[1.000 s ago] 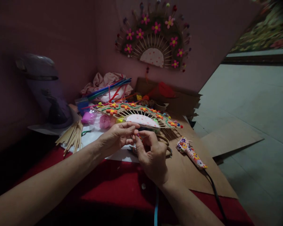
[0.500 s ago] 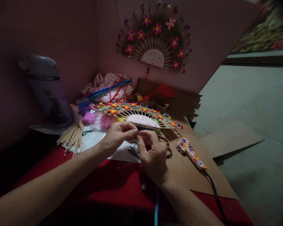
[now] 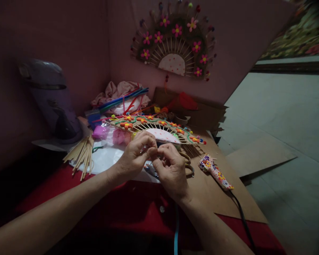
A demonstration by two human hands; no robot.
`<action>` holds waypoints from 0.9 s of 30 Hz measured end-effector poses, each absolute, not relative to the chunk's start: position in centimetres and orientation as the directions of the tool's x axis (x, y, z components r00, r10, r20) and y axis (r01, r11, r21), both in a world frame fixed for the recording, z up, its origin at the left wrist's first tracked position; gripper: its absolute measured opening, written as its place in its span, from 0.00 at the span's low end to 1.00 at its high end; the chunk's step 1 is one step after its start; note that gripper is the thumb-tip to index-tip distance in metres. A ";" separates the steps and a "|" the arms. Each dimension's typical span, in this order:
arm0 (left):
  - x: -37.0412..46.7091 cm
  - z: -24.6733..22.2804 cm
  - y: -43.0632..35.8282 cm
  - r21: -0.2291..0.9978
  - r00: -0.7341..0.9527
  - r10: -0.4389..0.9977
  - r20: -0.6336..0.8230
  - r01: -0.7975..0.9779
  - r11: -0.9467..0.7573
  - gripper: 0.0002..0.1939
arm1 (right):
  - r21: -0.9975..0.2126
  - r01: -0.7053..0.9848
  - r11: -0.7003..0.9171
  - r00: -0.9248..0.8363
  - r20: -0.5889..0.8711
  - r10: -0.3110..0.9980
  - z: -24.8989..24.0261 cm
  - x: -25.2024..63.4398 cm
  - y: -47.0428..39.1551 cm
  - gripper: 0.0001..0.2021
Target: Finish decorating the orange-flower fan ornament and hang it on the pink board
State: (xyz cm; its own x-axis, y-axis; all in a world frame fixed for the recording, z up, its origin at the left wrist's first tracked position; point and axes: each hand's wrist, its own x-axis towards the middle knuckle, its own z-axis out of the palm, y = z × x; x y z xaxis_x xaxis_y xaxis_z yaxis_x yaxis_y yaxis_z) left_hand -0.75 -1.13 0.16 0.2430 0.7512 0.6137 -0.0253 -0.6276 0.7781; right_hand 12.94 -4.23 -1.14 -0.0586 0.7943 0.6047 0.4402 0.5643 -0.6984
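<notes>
My left hand (image 3: 139,154) and my right hand (image 3: 171,168) meet fingertip to fingertip over the near edge of the work surface. Both are closed in a pinch, and whatever lies between the fingertips is too small and hidden to name. Just behind them rests a fan-shaped piece (image 3: 162,135) with orange flowers, thin sticks and a white dotted half-round centre. Scissors (image 3: 189,170) lie partly hidden beside my right hand.
At the left are a bundle of wooden sticks (image 3: 82,154) and a purple bottle (image 3: 53,102). A flower-patterned glue gun (image 3: 215,171) with a black cord lies on cardboard (image 3: 228,202) at the right. Another decorated fan (image 3: 195,35) hangs on the wall.
The fingertips of both hands have drawn closer together and my left hand has curled more. The small purple bit seen between them before is now hidden.
</notes>
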 end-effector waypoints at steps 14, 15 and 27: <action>-0.6 -0.4 -0.7 0.881 0.544 0.829 0.131 -0.448 0.154 0.15 | -0.854 0.030 0.519 0.047 0.520 0.853 -1.5 13.7 -3.0 0.05; -0.7 -0.5 -0.6 0.882 0.571 0.813 0.117 -0.435 0.178 0.15 | -0.873 -0.019 0.488 0.045 0.487 0.872 -1.5 13.7 -2.9 0.05; -1.0 -1.1 -0.3 0.851 0.682 0.731 0.011 -0.391 0.351 0.07 | -0.895 -0.321 0.310 0.030 0.317 0.948 -1.5 13.8 -2.4 0.05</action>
